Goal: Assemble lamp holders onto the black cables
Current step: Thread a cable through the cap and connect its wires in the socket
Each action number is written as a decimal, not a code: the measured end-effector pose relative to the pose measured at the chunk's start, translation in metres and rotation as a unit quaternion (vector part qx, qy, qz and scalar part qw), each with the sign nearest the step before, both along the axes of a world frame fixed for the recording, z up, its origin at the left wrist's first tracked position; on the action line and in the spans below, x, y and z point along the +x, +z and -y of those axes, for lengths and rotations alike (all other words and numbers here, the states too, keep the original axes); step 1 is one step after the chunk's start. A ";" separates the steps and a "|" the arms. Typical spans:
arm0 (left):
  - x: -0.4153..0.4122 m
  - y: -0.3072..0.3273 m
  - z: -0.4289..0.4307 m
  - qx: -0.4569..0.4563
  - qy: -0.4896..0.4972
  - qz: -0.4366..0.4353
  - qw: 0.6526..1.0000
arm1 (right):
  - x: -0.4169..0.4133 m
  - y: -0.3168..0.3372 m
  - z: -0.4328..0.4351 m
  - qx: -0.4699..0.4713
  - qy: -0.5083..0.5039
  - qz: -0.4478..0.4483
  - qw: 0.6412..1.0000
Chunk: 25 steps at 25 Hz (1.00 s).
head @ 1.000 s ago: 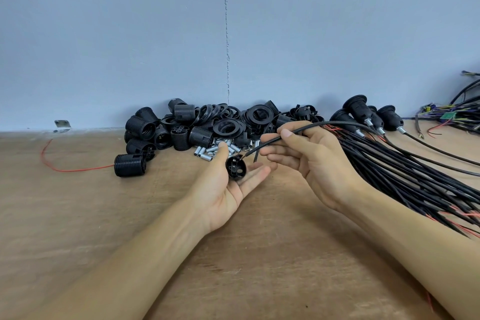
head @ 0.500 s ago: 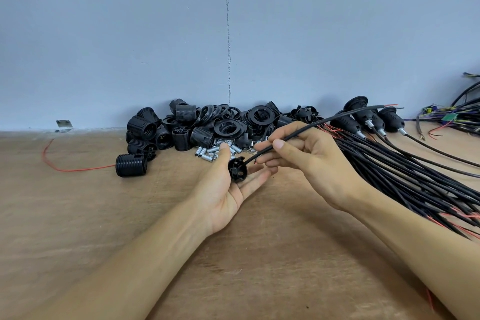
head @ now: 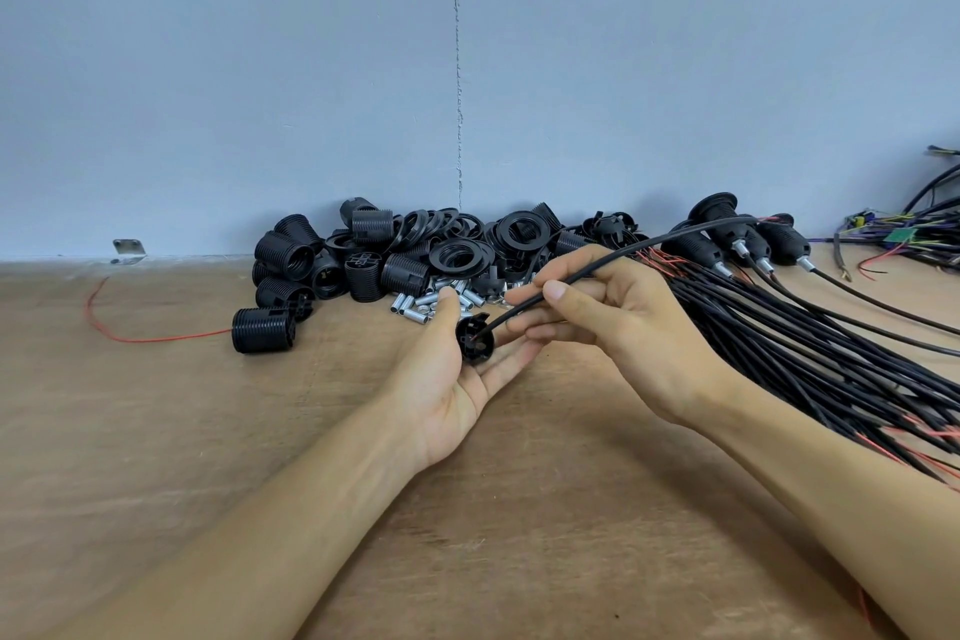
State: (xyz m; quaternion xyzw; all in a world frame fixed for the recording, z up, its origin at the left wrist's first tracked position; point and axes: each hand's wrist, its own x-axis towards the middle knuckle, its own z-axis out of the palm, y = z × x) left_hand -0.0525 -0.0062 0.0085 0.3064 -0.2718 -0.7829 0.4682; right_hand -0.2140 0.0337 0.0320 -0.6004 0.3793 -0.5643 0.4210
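- The left hand point(head: 457, 379) lay palm up, low over the table point(head: 260, 457). It pinched a small black holder base point(head: 475, 340) between the thumb above and the fingers beneath. The base's open face was turned to the right, probably so that its centre hole met the incoming cable.
- The right hand point(head: 613, 322) gripped one black cable point(head: 649, 244) between thumb and curled fingers, a little back from its tip. That likely kept the free end stiff enough to aim.
- The cable's tip was at the base's face, touching or just entering it. Whether it had passed through could not be told.
- The rest of that cable arched back over the bundle of cables point(head: 805, 343), which fanned across the table on the right within that hand's reach.
- A pile of holder parts point(head: 405, 255) and short metal tubes point(head: 441, 299) sat against the wall point(head: 260, 68) just beyond the hands, seemingly stock for later steps.
- Finished holders point(head: 737, 234) already on cables lay behind the bundle, apart from the loose parts, so the task looked partly done.
- A loose red wire point(head: 156, 339) lay on the left, touched by neither hand.
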 end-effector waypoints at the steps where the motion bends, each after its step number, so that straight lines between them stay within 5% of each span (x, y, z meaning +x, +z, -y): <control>1: 0.000 0.000 0.000 -0.003 -0.002 -0.001 1.000 | 0.001 -0.001 0.000 -0.001 0.001 -0.003 1.000; 19: 0.000 0.006 -0.004 -0.004 -0.015 -0.031 0.999 | 0.000 -0.011 0.005 -0.058 -0.091 -0.071 0.992; 25: 0.000 0.002 -0.003 -0.086 -0.033 0.073 0.993 | -0.008 -0.009 0.012 0.005 -0.141 -0.019 0.990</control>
